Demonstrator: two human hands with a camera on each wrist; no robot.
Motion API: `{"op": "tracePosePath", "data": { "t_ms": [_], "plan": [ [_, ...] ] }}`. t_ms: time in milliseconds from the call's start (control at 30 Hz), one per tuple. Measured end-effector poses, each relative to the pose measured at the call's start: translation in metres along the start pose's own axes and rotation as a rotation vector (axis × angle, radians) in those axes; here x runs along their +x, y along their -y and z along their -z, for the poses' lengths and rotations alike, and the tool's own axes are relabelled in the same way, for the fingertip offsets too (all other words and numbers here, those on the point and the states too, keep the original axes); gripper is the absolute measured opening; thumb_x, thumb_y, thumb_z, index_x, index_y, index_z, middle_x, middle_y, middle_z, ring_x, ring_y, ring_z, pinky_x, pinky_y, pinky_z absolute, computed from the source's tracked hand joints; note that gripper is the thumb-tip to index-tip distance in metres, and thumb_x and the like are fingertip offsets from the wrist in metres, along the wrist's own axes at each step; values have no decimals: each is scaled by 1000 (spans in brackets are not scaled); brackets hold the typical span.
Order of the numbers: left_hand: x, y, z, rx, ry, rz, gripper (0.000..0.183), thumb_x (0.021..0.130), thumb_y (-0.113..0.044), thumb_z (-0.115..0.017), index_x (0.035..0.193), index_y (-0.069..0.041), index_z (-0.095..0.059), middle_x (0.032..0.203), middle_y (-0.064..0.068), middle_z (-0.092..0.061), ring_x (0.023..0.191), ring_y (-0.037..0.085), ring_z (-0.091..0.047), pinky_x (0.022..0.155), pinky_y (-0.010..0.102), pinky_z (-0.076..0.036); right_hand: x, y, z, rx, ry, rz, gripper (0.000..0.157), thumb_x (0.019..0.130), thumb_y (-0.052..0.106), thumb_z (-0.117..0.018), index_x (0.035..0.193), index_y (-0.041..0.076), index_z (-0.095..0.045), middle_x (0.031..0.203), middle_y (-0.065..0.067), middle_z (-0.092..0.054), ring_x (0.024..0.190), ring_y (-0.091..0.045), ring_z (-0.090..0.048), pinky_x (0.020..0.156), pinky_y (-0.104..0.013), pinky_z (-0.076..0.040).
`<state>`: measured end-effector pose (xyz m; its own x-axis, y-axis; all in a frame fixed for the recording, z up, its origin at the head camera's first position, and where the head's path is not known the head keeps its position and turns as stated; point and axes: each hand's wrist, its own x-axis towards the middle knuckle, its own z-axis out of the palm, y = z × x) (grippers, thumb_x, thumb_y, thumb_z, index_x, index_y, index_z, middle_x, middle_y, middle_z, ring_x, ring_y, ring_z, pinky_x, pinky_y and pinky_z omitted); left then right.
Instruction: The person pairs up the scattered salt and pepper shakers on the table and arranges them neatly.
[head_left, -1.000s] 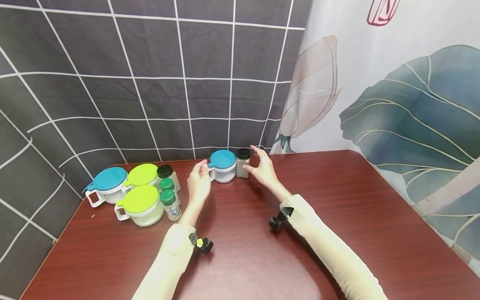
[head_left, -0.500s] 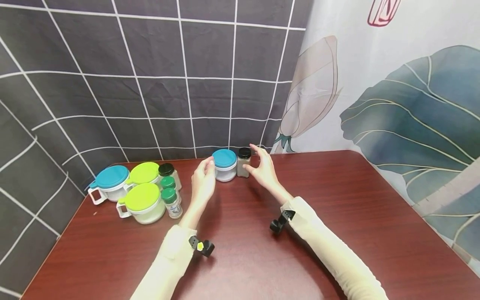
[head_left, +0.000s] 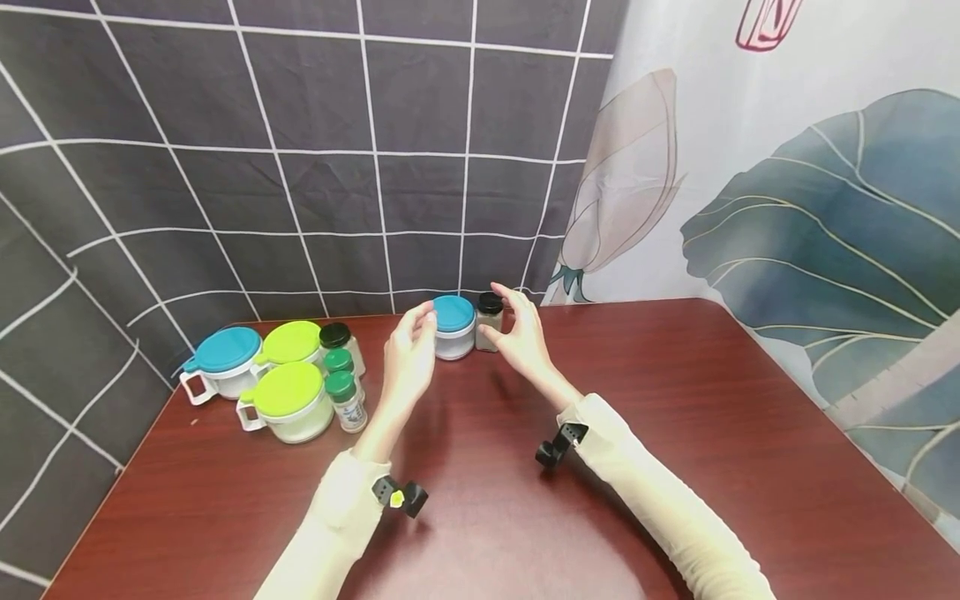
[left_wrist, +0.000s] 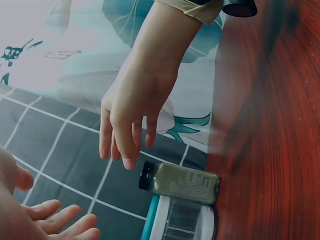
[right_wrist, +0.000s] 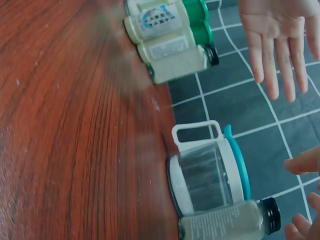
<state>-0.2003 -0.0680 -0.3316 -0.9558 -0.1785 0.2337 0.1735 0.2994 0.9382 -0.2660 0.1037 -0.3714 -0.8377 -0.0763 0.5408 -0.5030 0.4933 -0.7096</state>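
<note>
At the back of the table stands a clear seasoning pot with a blue lid and white handle. Touching its right side is a square spice jar with a black cap. My left hand is left of the pot, covering the handle in the head view; the right wrist view shows its straight fingers apart from the pot's handle. My right hand hovers beside the spice jar, thumb and fingers spread. In the left wrist view, a gap separates its fingertips from the jar. Neither hand holds anything.
Grouped at the table's left are a blue-lidded pot, two green-lidded pots, two green-capped shakers and another black-capped jar. A dark tile-patterned cloth hangs behind; a floral curtain hangs at the right.
My left hand has drawn away from the blue-lidded pot's handle, shifting slightly right with fingers loosened. My right hand has lifted slightly beside the spice jar. The pots and jars keep their arrangement.
</note>
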Motion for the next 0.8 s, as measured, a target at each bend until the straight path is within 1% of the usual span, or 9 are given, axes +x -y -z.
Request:
{"op": "tracePosePath", "data": {
  "t_ms": [133,333,467,567,633,800],
  "plan": [
    [-4,-4,5,28,9,-22,36,99,-21,-48,131,-7,-57,132,12,-60,120,29,-58,104,44,-43,-2,6,-2,21,5,3,63,75,2,-75,134,5,-54,132,-17,-55,117,-34,-51,96,-50,-47],
    [-8,-5,12,45,34,-22,36,99,-23,-50,131,-8,-57,132,12,-61,119,28,-60,103,44,-44,-6,12,-6,19,1,5,62,74,3,-76,133,6,-55,130,-13,-57,116,-30,-50,93,-44,-46],
    [-10,-4,18,62,44,-22,37,99,-23,-50,132,-8,-56,131,12,-61,118,28,-60,103,44,-44,-8,14,-9,35,-2,19,62,74,1,-76,132,5,-55,130,-13,-58,116,-29,-51,93,-46,-46],
    [-11,-5,22,65,52,-20,36,99,-24,-50,132,-10,-56,131,11,-61,119,26,-60,104,42,-44,-10,16,-11,49,-1,27,62,74,1,-76,132,5,-55,131,-13,-58,118,-30,-51,94,-48,-46],
    [-12,-5,24,64,58,-24,35,99,-22,-49,131,-10,-56,131,11,-61,118,26,-61,104,42,-44,-11,18,-12,59,3,29,63,74,1,-76,133,6,-55,131,-13,-58,119,-31,-51,94,-49,-46],
    [-14,-3,27,80,80,-32,35,99,-19,-50,132,-8,-55,131,13,-61,117,28,-61,103,41,-45,-12,21,-14,100,15,50,63,75,-1,-75,133,6,-53,129,-15,-58,118,-39,-52,93,-54,-46]
  ]
}}
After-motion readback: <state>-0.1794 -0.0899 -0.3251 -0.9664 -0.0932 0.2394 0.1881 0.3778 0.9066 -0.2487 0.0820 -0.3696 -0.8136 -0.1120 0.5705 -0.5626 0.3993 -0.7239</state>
